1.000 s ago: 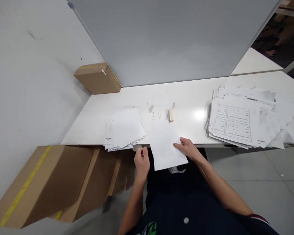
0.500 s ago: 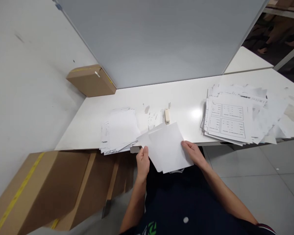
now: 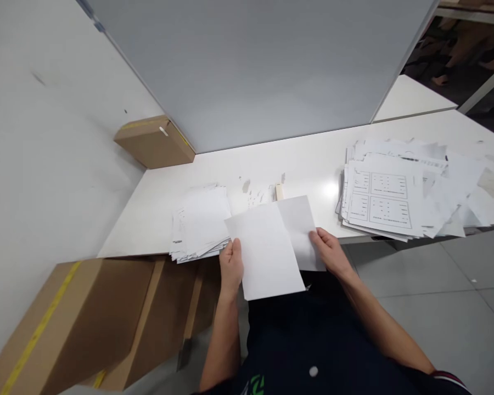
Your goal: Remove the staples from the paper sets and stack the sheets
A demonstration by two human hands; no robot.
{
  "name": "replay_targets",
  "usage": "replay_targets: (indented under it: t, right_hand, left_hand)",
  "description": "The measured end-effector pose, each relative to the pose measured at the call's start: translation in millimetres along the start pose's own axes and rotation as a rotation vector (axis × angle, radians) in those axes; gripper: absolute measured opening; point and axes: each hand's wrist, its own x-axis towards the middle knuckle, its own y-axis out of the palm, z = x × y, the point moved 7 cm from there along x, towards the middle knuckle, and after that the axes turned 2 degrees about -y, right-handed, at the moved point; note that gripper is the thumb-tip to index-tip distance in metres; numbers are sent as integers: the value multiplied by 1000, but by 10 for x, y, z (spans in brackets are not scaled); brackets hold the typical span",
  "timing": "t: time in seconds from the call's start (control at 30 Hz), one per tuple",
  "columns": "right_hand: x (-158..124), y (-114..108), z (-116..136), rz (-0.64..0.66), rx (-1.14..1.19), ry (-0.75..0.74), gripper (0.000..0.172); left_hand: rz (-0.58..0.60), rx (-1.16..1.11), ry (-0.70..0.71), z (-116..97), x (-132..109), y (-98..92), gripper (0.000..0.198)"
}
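Note:
My left hand (image 3: 231,267) pinches the left edge of a blank white sheet of paper (image 3: 267,252), its thumb on top. Partly under that sheet lies a second sheet of paper (image 3: 302,230), whose right edge my right hand (image 3: 330,249) grips. Both sheets are held in front of my body, over the table's front edge. Just beyond them a cream stapler (image 3: 279,192) lies on the table, its near end covered by the paper. Left of my left hand sits a stack of white papers (image 3: 203,219), slightly fanned.
A larger, messy pile of printed sheets (image 3: 385,200) covers the right side of the white table (image 3: 156,203). A cardboard box (image 3: 156,142) stands at the back left. Big cardboard boxes (image 3: 94,307) fill the floor at left. A grey panel (image 3: 263,71) rises behind the table.
The sheets have shifted over each other: the left-hand sheet now lies on top, with the other one showing at the right. The paper now hides the stapler's near end.

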Motion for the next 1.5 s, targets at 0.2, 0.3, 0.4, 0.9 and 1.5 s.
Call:
replay_targets:
  t: [0.2,0.3,0.4,0.9,1.5]
  right_hand:
    - [-59,261,-4,94,66,30,33]
    - [-65,283,33,97,30,0,33]
    - [-73,315,52,102,-9,-33,31]
    - [134,250,487,97,-16,-226,25]
    - [423,288,319,119,6,-296,30]
  left_hand:
    - [21,101,51,86,23,222,36]
    - [59,78,57,91,21,307,33]
    - [29,25,76,67,20,355,30]
    - [-56,-88,294,-605,42,420,25]
    - [-15,-75,378,-605,194,562,29]
